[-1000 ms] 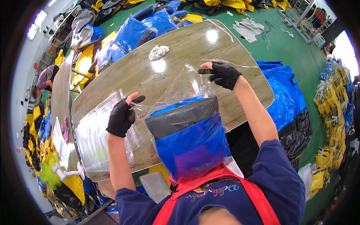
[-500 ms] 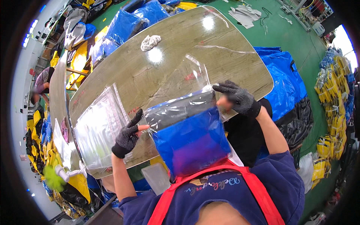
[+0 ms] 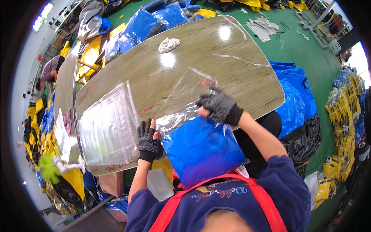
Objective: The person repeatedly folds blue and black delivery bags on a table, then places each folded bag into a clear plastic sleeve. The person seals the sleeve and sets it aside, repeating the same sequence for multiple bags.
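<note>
A folded blue sheet [image 3: 203,149] in a clear plastic bag leans from the table's near edge towards my body. The bag's clear open end [image 3: 181,118] lies on the tabletop above the blue part. My left hand [image 3: 150,144], in a black dotted glove with bare thumb tip, rests at the bag's left edge with fingers stretched out. Over the bag's upper right part is my right hand [image 3: 220,107], gloved the same way; its fingers are blurred and partly turned from view. Whether it pinches the plastic cannot be made out.
A stack of clear plastic bags [image 3: 110,127] lies on the wood-look table [image 3: 135,77], with a crumpled white cloth [image 3: 169,45] farther back. Blue sheeting [image 3: 293,96] is piled right of the table. A green fan [image 3: 49,169] stands at left; another person [image 3: 50,71] bends beyond.
My right hand has moved left and down across the bag's top. My left hand has shifted right, its fingers now pointing up. The dark strip above the blue sheet no longer shows.
</note>
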Demonstrator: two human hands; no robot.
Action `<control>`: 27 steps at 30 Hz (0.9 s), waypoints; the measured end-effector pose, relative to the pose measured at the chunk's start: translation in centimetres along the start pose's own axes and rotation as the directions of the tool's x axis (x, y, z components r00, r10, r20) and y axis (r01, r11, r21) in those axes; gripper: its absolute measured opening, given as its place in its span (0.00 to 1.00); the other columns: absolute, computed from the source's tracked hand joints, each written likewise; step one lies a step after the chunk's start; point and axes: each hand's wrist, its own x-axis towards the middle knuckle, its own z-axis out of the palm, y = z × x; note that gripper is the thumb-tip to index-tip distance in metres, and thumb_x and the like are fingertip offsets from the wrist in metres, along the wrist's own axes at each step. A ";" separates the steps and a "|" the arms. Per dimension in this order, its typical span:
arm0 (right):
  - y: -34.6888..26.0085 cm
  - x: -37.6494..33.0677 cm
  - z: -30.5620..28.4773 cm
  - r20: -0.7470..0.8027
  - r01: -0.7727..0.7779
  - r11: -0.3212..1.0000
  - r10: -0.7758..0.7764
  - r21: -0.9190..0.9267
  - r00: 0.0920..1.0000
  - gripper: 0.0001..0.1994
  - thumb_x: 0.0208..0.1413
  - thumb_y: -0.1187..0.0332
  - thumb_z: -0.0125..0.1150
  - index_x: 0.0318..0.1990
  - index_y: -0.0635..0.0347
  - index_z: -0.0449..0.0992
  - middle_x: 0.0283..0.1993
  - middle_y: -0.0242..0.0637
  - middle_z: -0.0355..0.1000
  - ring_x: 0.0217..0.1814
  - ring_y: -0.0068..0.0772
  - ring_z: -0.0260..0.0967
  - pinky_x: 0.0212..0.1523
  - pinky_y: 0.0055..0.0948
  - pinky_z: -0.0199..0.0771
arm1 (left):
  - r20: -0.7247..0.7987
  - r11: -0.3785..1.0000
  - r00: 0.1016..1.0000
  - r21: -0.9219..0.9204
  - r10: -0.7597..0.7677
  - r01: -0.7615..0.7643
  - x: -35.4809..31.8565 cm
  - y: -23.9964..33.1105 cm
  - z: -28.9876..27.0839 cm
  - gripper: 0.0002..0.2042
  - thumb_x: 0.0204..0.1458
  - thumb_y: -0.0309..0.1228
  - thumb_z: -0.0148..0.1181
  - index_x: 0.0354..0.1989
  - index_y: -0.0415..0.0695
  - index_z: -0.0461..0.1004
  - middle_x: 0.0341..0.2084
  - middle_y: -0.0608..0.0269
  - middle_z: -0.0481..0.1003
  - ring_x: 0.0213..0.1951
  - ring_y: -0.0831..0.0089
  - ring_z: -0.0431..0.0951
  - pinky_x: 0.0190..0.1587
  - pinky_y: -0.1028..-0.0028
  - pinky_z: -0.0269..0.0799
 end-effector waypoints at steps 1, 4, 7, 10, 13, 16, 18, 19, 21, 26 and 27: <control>0.3 1.9 -1.6 0.071 -0.101 0.995 0.102 -0.025 0.992 0.17 0.50 0.54 0.61 0.43 0.54 0.75 0.46 0.40 0.73 0.53 0.42 0.68 0.61 0.44 0.57 | -0.039 0.993 0.999 0.114 0.014 -0.009 0.0 -0.3 -0.6 0.22 0.60 0.38 0.41 0.59 0.37 0.62 0.58 0.42 0.62 0.62 0.45 0.58 0.62 0.53 0.52; 0.7 6.1 -1.8 0.248 -0.158 0.983 0.132 0.091 0.960 0.33 0.41 0.40 0.65 0.46 0.59 0.73 0.44 0.48 0.73 0.50 0.50 0.69 0.53 0.40 0.66 | -0.181 0.997 0.983 -0.075 -0.035 0.021 1.3 1.8 -1.1 0.21 0.60 0.36 0.42 0.56 0.34 0.65 0.53 0.41 0.67 0.57 0.44 0.64 0.60 0.54 0.57; 0.0 9.9 -2.2 0.870 -0.161 0.986 0.042 0.043 0.491 0.46 0.36 0.35 0.66 0.58 0.60 0.66 0.52 0.49 0.72 0.53 0.49 0.69 0.52 0.39 0.67 | -0.153 0.989 0.988 -0.148 -0.022 -0.001 1.3 1.5 0.0 0.20 0.61 0.35 0.41 0.55 0.34 0.65 0.50 0.41 0.69 0.55 0.46 0.66 0.58 0.56 0.59; -1.6 8.4 -3.9 0.838 -0.385 0.860 -0.087 0.336 0.539 0.49 0.36 0.42 0.70 0.61 0.69 0.61 0.58 0.52 0.65 0.61 0.44 0.62 0.60 0.35 0.60 | -0.177 0.997 0.984 -0.075 0.016 -0.030 -0.3 0.0 0.8 0.22 0.56 0.34 0.46 0.57 0.36 0.63 0.52 0.43 0.67 0.54 0.46 0.66 0.58 0.55 0.59; -1.6 8.9 -6.0 0.758 -0.387 0.828 -0.070 0.407 0.649 0.46 0.38 0.55 0.73 0.63 0.70 0.58 0.63 0.52 0.60 0.67 0.43 0.56 0.65 0.33 0.54 | -0.068 0.993 0.995 -0.094 0.070 -0.076 -1.4 -2.0 4.5 0.27 0.50 0.33 0.52 0.60 0.40 0.61 0.55 0.47 0.64 0.56 0.48 0.64 0.58 0.57 0.57; 2.0 11.8 -13.0 0.363 -0.227 0.509 -0.185 0.830 0.913 0.19 0.47 0.64 0.66 0.46 0.64 0.74 0.43 0.35 0.74 0.46 0.27 0.69 0.49 0.26 0.68 | -0.167 0.954 0.983 -0.298 -0.080 0.027 -0.7 -1.1 2.4 0.15 0.47 0.31 0.56 0.45 0.42 0.71 0.41 0.48 0.71 0.45 0.48 0.70 0.47 0.56 0.65; 3.5 12.4 -16.9 -0.043 -0.144 0.593 0.291 0.792 0.956 0.18 0.59 0.58 0.55 0.48 0.64 0.72 0.46 0.36 0.73 0.48 0.29 0.71 0.49 0.26 0.70 | -0.244 0.988 0.968 -0.128 0.057 -0.090 0.9 -0.4 0.7 0.11 0.46 0.28 0.56 0.39 0.42 0.72 0.36 0.49 0.72 0.41 0.49 0.71 0.44 0.56 0.66; 6.2 12.3 -17.0 -0.110 0.006 0.309 0.322 0.951 0.940 0.16 0.58 0.57 0.56 0.46 0.59 0.72 0.43 0.36 0.74 0.44 0.33 0.72 0.46 0.32 0.73 | -0.179 0.979 0.981 -0.173 0.072 -0.103 1.6 -1.3 0.1 0.09 0.46 0.26 0.56 0.37 0.42 0.72 0.34 0.49 0.73 0.40 0.50 0.72 0.42 0.57 0.67; 10.0 10.4 -16.8 -0.189 0.122 0.159 0.531 0.980 0.826 0.17 0.57 0.54 0.58 0.49 0.52 0.72 0.44 0.38 0.74 0.43 0.39 0.74 0.44 0.40 0.75 | -0.208 0.969 0.978 -0.241 0.001 -0.052 3.2 -2.2 -2.1 0.04 0.49 0.26 0.55 0.32 0.42 0.76 0.25 0.52 0.75 0.32 0.53 0.75 0.38 0.63 0.69; 11.3 -4.4 -13.6 -0.238 -0.064 0.376 0.700 0.924 0.674 0.21 0.56 0.54 0.59 0.51 0.58 0.71 0.44 0.36 0.73 0.46 0.30 0.73 0.46 0.28 0.73 | 0.014 0.934 0.972 0.273 0.234 -0.229 9.3 -11.4 -9.9 0.04 0.45 0.28 0.52 0.27 0.43 0.73 0.28 0.52 0.73 0.38 0.54 0.70 0.49 0.59 0.63; 13.6 -9.0 -12.6 -0.261 -0.005 0.321 0.779 0.947 0.570 0.21 0.56 0.54 0.60 0.50 0.58 0.72 0.43 0.36 0.73 0.44 0.30 0.74 0.43 0.28 0.74 | -0.002 0.918 0.954 0.272 0.301 -0.289 10.2 -13.9 -9.9 0.04 0.45 0.29 0.51 0.26 0.43 0.72 0.29 0.52 0.71 0.39 0.53 0.70 0.55 0.55 0.59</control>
